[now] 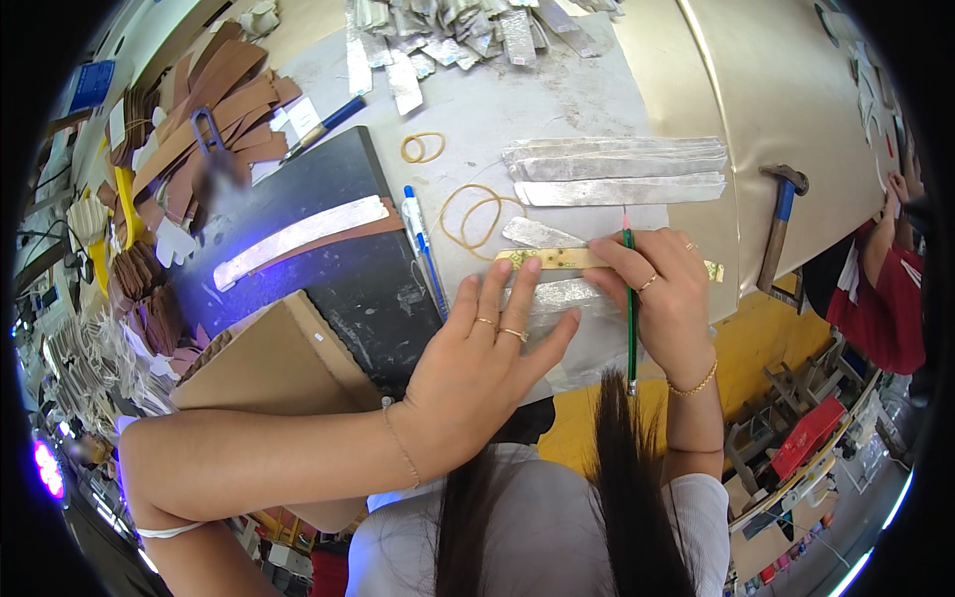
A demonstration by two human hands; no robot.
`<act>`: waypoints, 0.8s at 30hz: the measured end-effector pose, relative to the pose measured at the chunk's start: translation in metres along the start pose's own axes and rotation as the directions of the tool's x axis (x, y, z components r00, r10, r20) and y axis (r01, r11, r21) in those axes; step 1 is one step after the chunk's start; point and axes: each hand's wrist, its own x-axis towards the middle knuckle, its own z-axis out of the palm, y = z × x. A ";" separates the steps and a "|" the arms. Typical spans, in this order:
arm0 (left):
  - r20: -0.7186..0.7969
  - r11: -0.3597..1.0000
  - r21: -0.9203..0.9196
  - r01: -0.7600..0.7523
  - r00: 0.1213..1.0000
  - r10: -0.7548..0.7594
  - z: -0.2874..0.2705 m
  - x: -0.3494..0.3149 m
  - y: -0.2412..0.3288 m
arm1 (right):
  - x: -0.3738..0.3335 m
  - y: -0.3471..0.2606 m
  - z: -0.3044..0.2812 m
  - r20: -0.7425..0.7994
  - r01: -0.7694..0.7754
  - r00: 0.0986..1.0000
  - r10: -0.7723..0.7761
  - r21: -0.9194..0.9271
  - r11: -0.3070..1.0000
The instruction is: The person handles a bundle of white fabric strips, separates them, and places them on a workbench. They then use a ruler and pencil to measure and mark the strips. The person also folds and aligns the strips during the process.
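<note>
The yellow strip [564, 259] lies under the left fingers [523, 289].

no words or numbers can be read. the yellow strip [565, 259] carries dark and green marks too fine to make out. a tiny white label [319, 337] on the brown panel [274, 363] is too small to read. silver strips [518, 42] heaped across the desk [463, 119] show faint, illegible marks.
</note>
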 end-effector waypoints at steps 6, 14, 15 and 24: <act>-0.012 1.000 0.016 -0.009 1.000 0.009 0.000 -0.001 0.000 | 0.001 -0.001 -0.001 -0.004 0.006 1.000 -0.006 0.006 1.000; -0.011 0.999 0.033 -0.032 0.999 0.032 -0.001 0.000 0.000 | 0.000 0.000 -0.001 -0.012 0.013 1.000 -0.013 -0.005 1.000; -0.014 0.999 0.040 -0.030 0.999 0.031 -0.001 0.000 -0.001 | 0.000 0.000 0.000 -0.010 0.015 1.000 -0.015 -0.005 1.000; -0.021 0.998 0.027 -0.061 0.998 0.062 -0.001 0.001 -0.002 | 0.001 -0.001 -0.002 -0.002 0.004 1.000 -0.004 -0.006 1.000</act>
